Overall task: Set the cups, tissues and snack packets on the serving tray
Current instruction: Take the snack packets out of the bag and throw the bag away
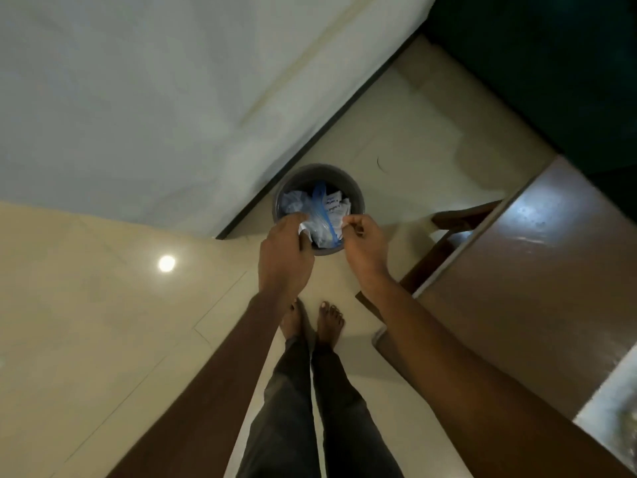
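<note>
Stands barefoot on a pale tiled floor (103, 339), looking straight down. Reaches both arms forward over a round dark bin (320, 170) at the centre of view.

Pinches a clear plastic bag (324, 224) with a blue strip from two sides, just above the bin's mouth. Grips it with the left hand (286, 257) at the bag's 8 o'clock edge, fingers (293, 222) curled over a white corner. Grips it with the right hand (363, 243) at the 3 o'clock edge, thumb and forefinger closed on crumpled white. Cannot tell whether this bag is one of the snack packets, nor whether the white scraps are tissues.

Finds more crumpled plastic and white paper slips (336, 201) with dark writing lower inside the bin, toward its 1 o'clock wall.

Keeps bare feet (329, 320) side by side at 6 o'clock of the bin, near it, with dark trousers (289, 408) below them in view.

Faces a bed (138, 98) with a white sheet from 9 to 12 o'clock of the bin, its dark-edged corner just beside the bin. Has a glossy brown bench (534, 288) at 3 to 4 o'clock, apart from the bin, with a dark wooden rail (458, 217) between the two. Catches a round bright reflection (166, 263) on the floor at 9 o'clock, and a dark green surface (551, 63) at 1 o'clock beyond the floor.
</note>
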